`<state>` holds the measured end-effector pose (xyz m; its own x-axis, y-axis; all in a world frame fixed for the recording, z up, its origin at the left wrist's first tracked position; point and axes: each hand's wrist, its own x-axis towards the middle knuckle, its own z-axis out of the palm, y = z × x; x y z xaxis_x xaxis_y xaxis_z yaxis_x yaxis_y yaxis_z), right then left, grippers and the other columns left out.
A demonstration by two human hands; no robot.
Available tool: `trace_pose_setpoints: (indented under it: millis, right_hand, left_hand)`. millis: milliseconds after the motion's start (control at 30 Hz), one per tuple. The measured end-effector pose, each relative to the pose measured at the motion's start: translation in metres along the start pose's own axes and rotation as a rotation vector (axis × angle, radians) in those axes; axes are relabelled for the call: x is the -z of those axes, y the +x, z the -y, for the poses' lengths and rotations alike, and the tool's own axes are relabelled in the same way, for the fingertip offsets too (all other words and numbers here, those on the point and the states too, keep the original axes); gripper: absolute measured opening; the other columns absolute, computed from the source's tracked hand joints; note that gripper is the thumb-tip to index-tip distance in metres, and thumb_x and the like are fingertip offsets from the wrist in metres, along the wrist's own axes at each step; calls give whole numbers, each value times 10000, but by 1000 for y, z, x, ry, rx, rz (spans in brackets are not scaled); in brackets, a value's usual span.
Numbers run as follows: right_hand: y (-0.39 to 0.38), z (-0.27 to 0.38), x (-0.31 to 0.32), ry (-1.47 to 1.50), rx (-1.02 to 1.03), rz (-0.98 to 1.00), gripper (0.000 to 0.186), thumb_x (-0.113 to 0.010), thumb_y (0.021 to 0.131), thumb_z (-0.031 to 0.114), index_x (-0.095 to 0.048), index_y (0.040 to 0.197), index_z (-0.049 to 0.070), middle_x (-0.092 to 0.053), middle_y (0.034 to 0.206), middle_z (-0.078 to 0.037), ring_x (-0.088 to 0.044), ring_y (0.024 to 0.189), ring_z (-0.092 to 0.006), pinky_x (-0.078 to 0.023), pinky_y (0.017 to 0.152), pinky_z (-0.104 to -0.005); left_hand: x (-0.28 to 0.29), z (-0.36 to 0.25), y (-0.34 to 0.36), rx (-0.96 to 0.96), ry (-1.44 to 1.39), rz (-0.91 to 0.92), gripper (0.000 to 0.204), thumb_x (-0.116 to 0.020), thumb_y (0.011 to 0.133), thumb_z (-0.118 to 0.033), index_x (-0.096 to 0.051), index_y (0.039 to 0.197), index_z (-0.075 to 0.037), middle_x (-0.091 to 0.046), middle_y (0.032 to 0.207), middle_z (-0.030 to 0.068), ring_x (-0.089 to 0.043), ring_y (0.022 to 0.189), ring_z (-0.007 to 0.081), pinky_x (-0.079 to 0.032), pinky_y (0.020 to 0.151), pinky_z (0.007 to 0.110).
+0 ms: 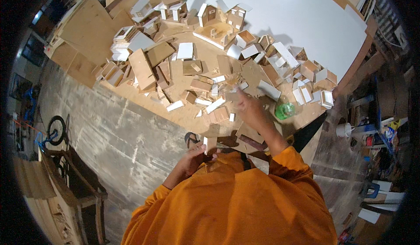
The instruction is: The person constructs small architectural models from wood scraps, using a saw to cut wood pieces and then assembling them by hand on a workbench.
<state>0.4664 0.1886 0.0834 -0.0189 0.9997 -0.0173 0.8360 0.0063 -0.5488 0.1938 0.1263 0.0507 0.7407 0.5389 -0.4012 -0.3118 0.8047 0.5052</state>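
Close to my body, my left hand (195,159) is closed around a small wooden piece (211,145) with a white edge. My right hand (250,106) reaches out over the table among small loose wooden pieces. Motion blurs its fingers, so I cannot tell whether they grip anything. White-faced strips (215,104) and a slatted-looking wooden piece (219,114) lie to the left of that hand. A green see-through container (285,110) stands to its right. Farther back, miniature wooden houses (236,17) with white roofs stand near a small white-edged base (212,38).
More model parts and little boxes (301,92) crowd the table's right side. Longer wooden boxes (142,69) are heaped at the left, by plywood sheets (83,28). A large white panel (297,13) spans the back. On the floor at left are a wooden frame (72,197) and a wheel (56,130).
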Motion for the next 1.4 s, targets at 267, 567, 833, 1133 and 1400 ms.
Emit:
trace_pose_setpoints:
  millis: [267, 567, 833, 1133, 1400]
  right_hand:
    - [-11, 2, -35, -36, 48, 81, 863, -693, 712, 35, -264, 1452, 149, -633, 901, -178, -629, 841, -317, -521, 762, -378]
    - [-46, 64, -4, 668, 186, 79, 939, -713, 738, 55, -139, 1476, 139, -661, 983, -148, -657, 906, -223, -548, 819, -343]
    - [-50, 60, -13, 662, 156, 114, 956, -721, 740, 34, -127, 1479, 152, -658, 1004, -151, -655, 909, -238, -541, 830, -366]
    - [-36, 15, -22, 325, 89, 5, 913, -729, 693, 51, -222, 1452, 87, -649, 993, -143, -642, 902, -243, -539, 773, -347]
    - [30, 9, -25, 192, 10, -35, 825, -686, 724, 76, -263, 1432, 90, -635, 1091, -150, -602, 969, -343, -478, 842, -416]
  left_hand:
    - [-4, -13, 8, -77, 11, 21, 529, -509, 931, -388, -403, 1291, -15, -582, 1180, 139, -576, 897, 215, -468, 826, 356]
    - [-14, -21, 11, -34, 77, -83, 491, -446, 953, -400, -436, 1263, -19, -615, 1075, 158, -589, 938, 252, -466, 848, 371]
    - [-16, -17, 21, -35, 49, -97, 410, -487, 953, -303, -446, 1256, -29, -607, 1052, 131, -608, 914, 251, -494, 831, 359]
    - [-23, -18, 14, 30, 32, -94, 461, -571, 911, -316, -470, 1254, -25, -594, 1127, 103, -592, 932, 202, -475, 834, 333]
    - [-9, -11, 16, -4, -1, -129, 488, -577, 907, -321, -459, 1245, 10, -591, 1112, 114, -592, 926, 210, -474, 835, 332]
